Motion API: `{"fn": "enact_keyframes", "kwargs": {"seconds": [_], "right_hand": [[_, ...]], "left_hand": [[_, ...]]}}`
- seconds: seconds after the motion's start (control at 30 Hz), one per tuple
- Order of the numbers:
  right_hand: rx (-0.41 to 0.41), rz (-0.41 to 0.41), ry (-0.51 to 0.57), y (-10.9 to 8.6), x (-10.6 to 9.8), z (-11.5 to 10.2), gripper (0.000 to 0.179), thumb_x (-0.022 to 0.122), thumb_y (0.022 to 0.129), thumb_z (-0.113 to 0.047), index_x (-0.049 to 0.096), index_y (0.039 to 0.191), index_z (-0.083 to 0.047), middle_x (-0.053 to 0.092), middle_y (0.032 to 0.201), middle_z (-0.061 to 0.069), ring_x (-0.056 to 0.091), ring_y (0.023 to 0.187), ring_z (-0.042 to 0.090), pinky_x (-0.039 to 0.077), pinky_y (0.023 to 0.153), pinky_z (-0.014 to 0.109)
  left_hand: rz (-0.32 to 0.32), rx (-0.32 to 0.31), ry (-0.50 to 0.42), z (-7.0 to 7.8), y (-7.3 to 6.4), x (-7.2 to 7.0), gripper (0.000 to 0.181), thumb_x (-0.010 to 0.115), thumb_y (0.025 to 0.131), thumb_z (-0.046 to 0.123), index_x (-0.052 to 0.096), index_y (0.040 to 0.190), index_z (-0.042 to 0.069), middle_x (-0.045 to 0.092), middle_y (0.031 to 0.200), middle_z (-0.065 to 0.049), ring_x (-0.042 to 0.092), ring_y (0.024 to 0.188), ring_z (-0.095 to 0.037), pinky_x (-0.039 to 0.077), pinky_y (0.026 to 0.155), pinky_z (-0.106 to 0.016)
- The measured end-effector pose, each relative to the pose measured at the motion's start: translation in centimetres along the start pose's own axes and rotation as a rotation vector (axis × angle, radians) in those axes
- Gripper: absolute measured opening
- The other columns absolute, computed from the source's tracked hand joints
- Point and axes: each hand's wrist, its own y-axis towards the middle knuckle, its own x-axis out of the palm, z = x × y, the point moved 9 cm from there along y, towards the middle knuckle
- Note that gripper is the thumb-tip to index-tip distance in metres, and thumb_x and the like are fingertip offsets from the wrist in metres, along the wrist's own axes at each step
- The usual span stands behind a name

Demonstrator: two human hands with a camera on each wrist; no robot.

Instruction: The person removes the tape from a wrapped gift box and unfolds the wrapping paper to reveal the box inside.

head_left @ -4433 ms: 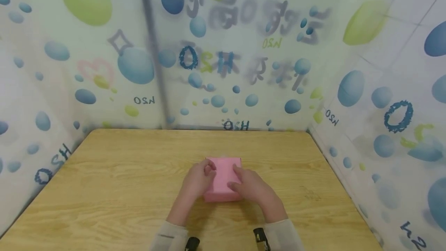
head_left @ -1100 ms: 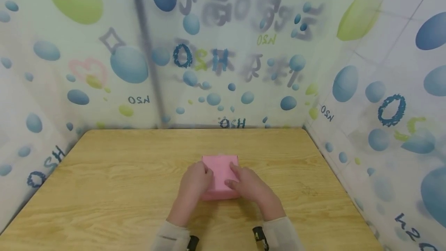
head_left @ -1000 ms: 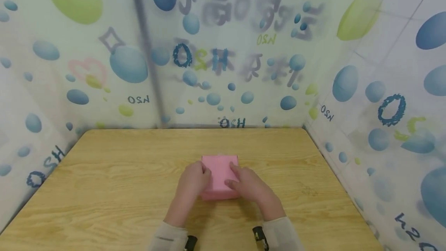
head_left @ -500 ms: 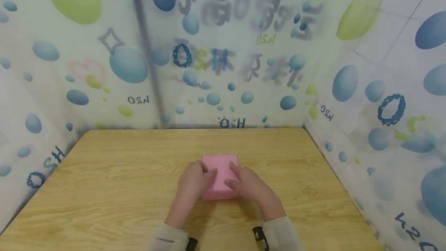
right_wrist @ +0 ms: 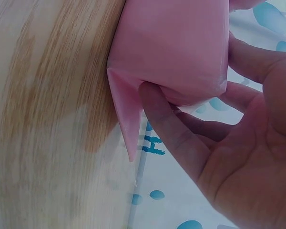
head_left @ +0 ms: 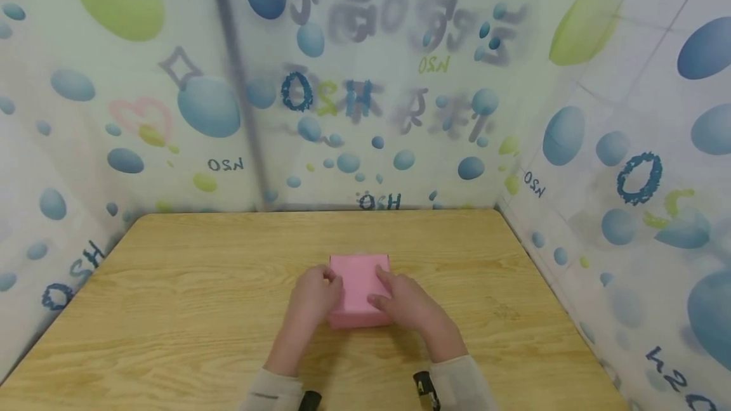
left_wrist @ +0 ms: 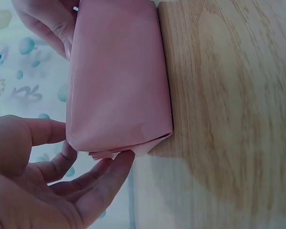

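Note:
A box wrapped in pink paper (head_left: 360,287) sits on the wooden table between both hands in the head view. At its left end is my left hand (head_left: 311,295), thumb at the upper edge. The left wrist view shows its fingertips (left_wrist: 121,163) against the folded paper of that end. My right hand (head_left: 414,303) holds the right end, with thumb and a finger over the top face. Seen from the right wrist, a finger (right_wrist: 164,124) presses into the end fold, and a pointed pink flap (right_wrist: 127,117) stands out along the table side.
The wooden table (head_left: 200,297) reaches back to a white curtain (head_left: 365,144) printed with blue and green ovals and lettering. Patterned side walls flank it at left and right. Dark wrist straps (head_left: 425,389) show by the pale sleeves (head_left: 465,385).
My left thumb reached onto the top face half a second ago and has drawn back to the left edge. The left hand sits slightly further left. The right hand keeps its hold.

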Motion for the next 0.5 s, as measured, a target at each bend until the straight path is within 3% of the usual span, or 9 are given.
{"fn": "enact_keyframes", "kwargs": {"seconds": [0.23,0.37,0.5], "right_hand": [[0.011,0.000,0.001,0.0,0.0,0.1,0.066,0.066,0.106,-0.033,0.043,0.162,-0.007,0.050,0.161,0.025,0.054,0.146,0.036,0.042,0.122,0.059],[0.015,0.002,-0.002,0.0,0.0,0.2,0.066,0.066,0.106,-0.033,0.043,0.162,-0.007,0.050,0.161,0.025,0.053,0.147,0.037,0.042,0.123,0.059],[0.018,0.004,-0.005,0.0,0.0,0.2,0.066,0.066,0.106,-0.033,0.043,0.162,-0.007,0.050,0.161,0.025,0.054,0.146,0.035,0.042,0.123,0.059]], "left_hand": [[-0.012,-0.035,-0.075,-0.8,0.0,-0.4,0.028,0.061,0.105,0.025,0.069,0.119,0.002,0.071,0.103,-0.013,0.064,0.083,-0.020,0.051,0.063,-0.027],[-0.006,-0.020,-0.123,-1.0,-0.1,-1.0,0.028,0.061,0.105,0.023,0.069,0.118,0.000,0.071,0.097,-0.013,0.066,0.078,-0.019,0.053,0.062,-0.028],[-0.008,-0.025,-0.216,-1.6,0.0,-1.2,0.025,0.061,0.105,0.019,0.069,0.116,-0.002,0.070,0.103,-0.016,0.069,0.084,-0.021,0.060,0.066,-0.030]]}}
